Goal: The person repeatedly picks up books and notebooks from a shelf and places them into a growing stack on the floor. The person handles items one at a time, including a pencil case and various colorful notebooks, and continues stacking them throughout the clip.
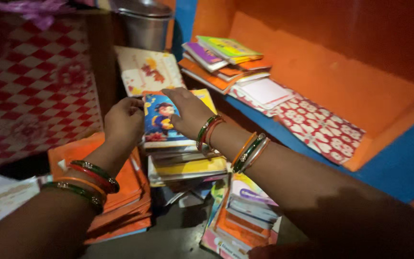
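My left hand (124,120) grips the left edge of a picture book with a cartoon child on its cover (161,120). My right hand (188,109) lies flat on the same cover, fingers spread toward its top edge. The book tops a stack of thin books (188,165) standing on the floor. Both my wrists wear several red, green and orange bangles.
An orange book pile (130,192) sits left of the stack and a colourful pile (240,216) lies at the front right. A cream booklet (147,69) leans behind. The orange shelf (384,139) holds more books (221,60) on a red patterned cloth (319,127). A steel pot (144,21) stands at the back.
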